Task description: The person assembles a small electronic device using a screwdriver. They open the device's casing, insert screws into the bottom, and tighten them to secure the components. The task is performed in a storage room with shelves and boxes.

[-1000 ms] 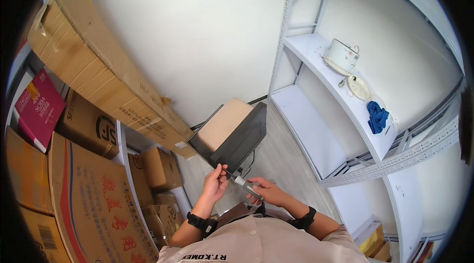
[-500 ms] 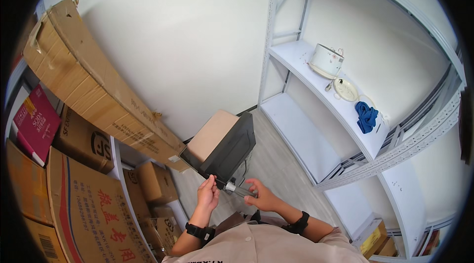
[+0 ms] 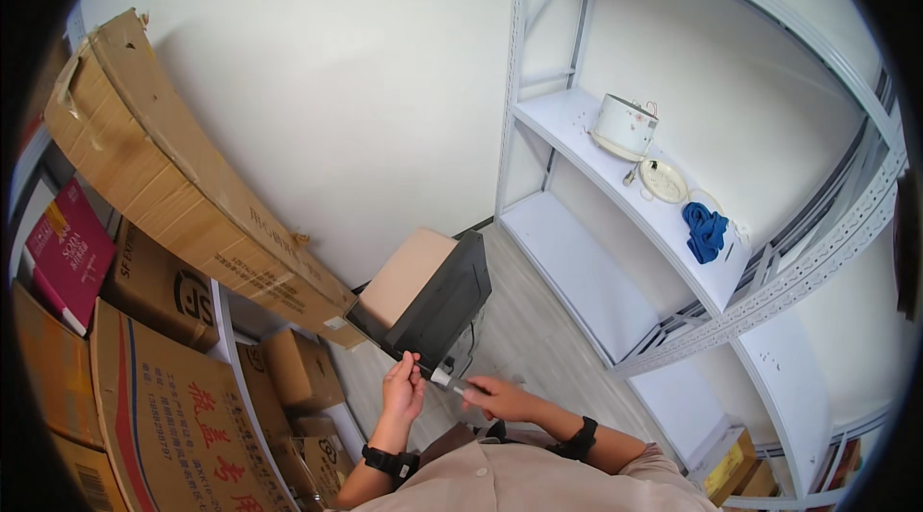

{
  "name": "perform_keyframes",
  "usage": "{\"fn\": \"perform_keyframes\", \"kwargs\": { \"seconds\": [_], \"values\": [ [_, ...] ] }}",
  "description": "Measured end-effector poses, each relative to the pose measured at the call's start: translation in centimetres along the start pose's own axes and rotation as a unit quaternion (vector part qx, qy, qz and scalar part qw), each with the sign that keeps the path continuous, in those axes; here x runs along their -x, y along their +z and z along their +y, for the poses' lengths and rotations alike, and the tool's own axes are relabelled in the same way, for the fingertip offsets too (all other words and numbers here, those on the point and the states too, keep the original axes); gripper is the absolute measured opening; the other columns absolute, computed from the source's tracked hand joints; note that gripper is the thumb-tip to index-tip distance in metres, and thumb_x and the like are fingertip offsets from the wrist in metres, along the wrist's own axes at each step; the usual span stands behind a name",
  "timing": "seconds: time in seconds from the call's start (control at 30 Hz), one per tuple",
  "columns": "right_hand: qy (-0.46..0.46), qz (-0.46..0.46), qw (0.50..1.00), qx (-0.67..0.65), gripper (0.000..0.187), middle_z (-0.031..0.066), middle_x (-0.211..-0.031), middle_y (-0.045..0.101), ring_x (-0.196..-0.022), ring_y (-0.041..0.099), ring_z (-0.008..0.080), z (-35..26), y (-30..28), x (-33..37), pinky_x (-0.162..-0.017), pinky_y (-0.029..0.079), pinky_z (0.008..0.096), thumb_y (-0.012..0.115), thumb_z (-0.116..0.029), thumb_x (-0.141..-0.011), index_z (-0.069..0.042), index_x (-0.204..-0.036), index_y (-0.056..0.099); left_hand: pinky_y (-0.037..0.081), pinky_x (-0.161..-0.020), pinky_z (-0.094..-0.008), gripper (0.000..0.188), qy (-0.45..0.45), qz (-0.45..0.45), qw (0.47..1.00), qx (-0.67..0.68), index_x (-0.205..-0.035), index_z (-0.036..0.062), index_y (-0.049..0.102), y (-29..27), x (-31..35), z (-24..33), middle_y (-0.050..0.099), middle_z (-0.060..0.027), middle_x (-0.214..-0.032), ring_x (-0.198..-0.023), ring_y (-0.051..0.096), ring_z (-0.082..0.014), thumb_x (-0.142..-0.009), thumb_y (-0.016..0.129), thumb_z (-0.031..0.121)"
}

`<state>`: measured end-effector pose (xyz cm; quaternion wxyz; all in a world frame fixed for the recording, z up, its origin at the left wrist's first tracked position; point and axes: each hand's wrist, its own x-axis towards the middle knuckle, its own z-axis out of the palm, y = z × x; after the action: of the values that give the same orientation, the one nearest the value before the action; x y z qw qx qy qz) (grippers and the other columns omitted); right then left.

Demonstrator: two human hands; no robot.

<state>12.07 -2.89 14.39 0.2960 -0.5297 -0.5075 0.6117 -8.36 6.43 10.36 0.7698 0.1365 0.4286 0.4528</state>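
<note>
A black flat-bodied device (image 3: 444, 296), seemingly a monitor seen from behind, stands tilted in front of me against a cardboard box (image 3: 411, 267). My left hand (image 3: 403, 389) is at its near lower edge, thumb and fingers pinched together; whatever lies between them is too small to make out. My right hand (image 3: 502, 399) is closed round a grey cylindrical handle with a white collar (image 3: 440, 376), whose white end points at the device's near edge beside my left fingertips. A black cable (image 3: 472, 344) hangs down from the device's right side.
A tall carton (image 3: 192, 166) leans at the left, over shelves with several cardboard boxes (image 3: 173, 406). At the right, a white shelf rack (image 3: 577, 142) bears a white flowered pot-like appliance (image 3: 627, 124), a cream round lid (image 3: 662, 181) and a blue cloth (image 3: 706, 232).
My right hand's fingers, spread around the grey handle before, have closed on it. My left hand stays pinched at the device's edge. The whole view has shifted slightly.
</note>
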Motion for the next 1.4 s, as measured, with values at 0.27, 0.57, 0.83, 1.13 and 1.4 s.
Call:
{"fn": "perform_keyframes", "kwargs": {
  "seconds": [0.27,0.57,0.83,1.13,1.4],
  "values": [
    [-0.105,0.047,0.99,0.082,0.052,0.0082,-0.096,0.056,-0.08,0.057,0.0167,2.6,0.3,-0.5,-0.07,0.047,0.0291,0.07,-0.03,-0.085,-0.006,-0.127,0.049,0.026,-0.044,-0.0217,0.025,-0.047,0.028,0.998,0.043,-0.084,0.0071,0.06,-0.6,-1.0,0.1,0.046,0.0046,-0.06,-0.046,0.034,-0.0062,-0.088,0.068,0.031],
    [0.095,0.024,0.982,-0.164,0.042,0.0051,-0.087,0.063,-0.06,0.057,0.0107,-0.2,-0.5,0.0,-0.05,0.044,0.024,0.051,-0.035,-0.096,-0.008,-0.128,0.046,0.033,-0.051,-0.0201,0.022,-0.046,-0.055,0.996,0.05,-0.092,0.0031,0.062,-0.9,0.1,0.5,0.054,0.0018,-0.071,-0.058,0.043,-0.0064,-0.093,0.06,0.025],
    [-0.137,0.063,0.978,0.142,0.049,0.0084,-0.095,0.059,-0.06,0.056,0.0128,1.9,-0.3,-0.8,-0.055,0.045,0.0252,0.057,-0.035,-0.093,-0.007,-0.131,0.046,0.03,-0.047,-0.0206,0.018,-0.003,-0.021,1.0,0.002,-0.09,0.0042,0.062,-0.7,-0.4,0.1,0.05,0.0034,-0.064,-0.053,0.04,-0.0056,-0.091,0.065,0.022],
    [0.046,0.015,0.997,-0.067,0.047,0.0087,-0.093,0.063,-0.063,0.06,0.0136,0.7,0.0,-0.4,-0.057,0.047,0.0253,0.055,-0.031,-0.094,-0.006,-0.133,0.043,0.032,-0.048,-0.0204,0.018,-0.028,-0.025,0.999,-0.003,-0.091,0.0034,0.062,-1.3,-0.7,0.5,0.05,0.003,-0.065,-0.054,0.041,-0.0057,-0.09,0.065,0.021],
    [-0.006,0.002,1.0,0.011,0.046,0.0059,-0.09,0.064,-0.058,0.054,0.0132,0.7,0.0,-0.6,-0.056,0.044,0.0241,0.053,-0.036,-0.095,-0.007,-0.13,0.046,0.034,-0.049,-0.0207,0.021,-0.005,-0.067,0.997,-0.027,-0.095,0.0017,0.064,-1.6,-0.4,1.1,0.052,0.0025,-0.068,-0.057,0.043,-0.006,-0.09,0.066,0.022]
  ]
}}
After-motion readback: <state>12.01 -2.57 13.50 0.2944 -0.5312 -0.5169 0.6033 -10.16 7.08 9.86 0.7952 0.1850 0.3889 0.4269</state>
